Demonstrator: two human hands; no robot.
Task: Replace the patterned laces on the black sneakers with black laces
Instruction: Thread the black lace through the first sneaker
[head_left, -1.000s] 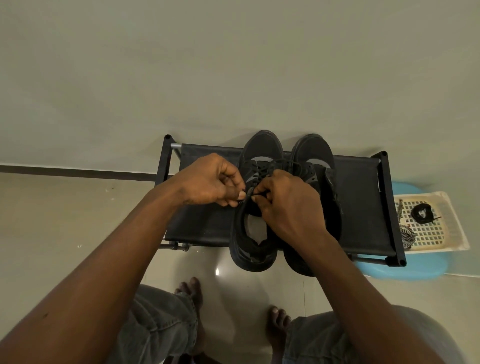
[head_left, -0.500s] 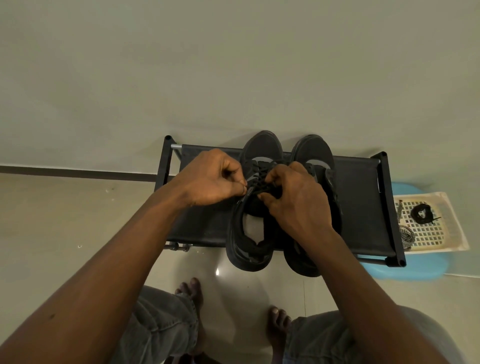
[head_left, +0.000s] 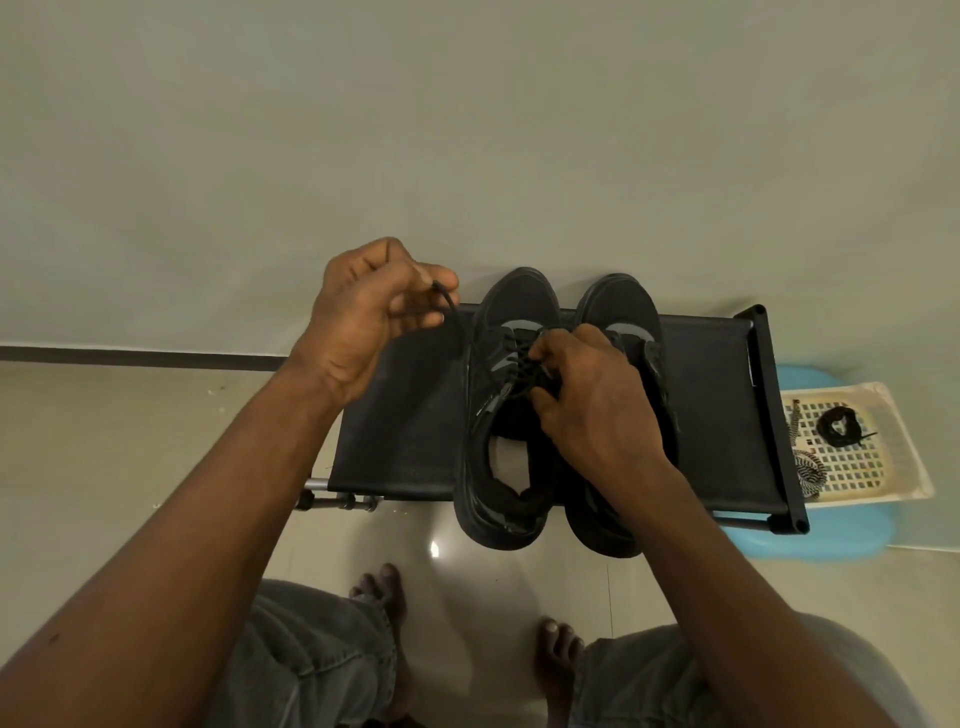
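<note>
My left hand (head_left: 374, 312) pinches a thin black lace (head_left: 464, 332) taut above the black fabric rack (head_left: 405, 426); my right hand (head_left: 587, 405) pinches it on 1 of 2 black sneakers (head_left: 519, 296) at the rack's middle.

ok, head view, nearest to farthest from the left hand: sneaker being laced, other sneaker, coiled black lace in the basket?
1. Sneaker being laced: just right of the left hand, joined by the lace it pinches.
2. Other sneaker: next over, right.
3. Coiled black lace: in the basket, far right.
</note>
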